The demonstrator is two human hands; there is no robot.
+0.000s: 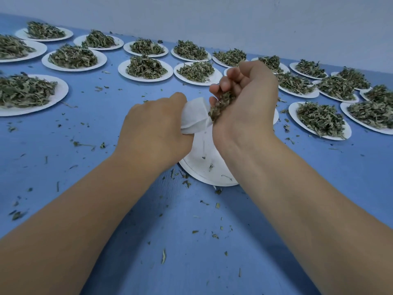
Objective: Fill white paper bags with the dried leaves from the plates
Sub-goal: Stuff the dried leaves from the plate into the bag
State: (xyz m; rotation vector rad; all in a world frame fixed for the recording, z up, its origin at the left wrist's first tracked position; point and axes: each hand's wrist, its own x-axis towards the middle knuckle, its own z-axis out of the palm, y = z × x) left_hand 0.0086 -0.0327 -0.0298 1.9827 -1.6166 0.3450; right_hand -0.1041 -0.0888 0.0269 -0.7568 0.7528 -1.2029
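Observation:
My left hand grips a small white paper bag over the middle of the blue table, the bag's mouth turned to the right. My right hand is curled round a clump of dried leaves and holds it right at the bag's mouth. Under both hands lies a white paper plate bearing only a few leaf crumbs; my right forearm hides much of it.
Several white plates heaped with dried green leaves, such as a plate on the left and one on the right, stand in rows across the far half of the blue table. Leaf crumbs lie scattered on it. A pale wall rises behind.

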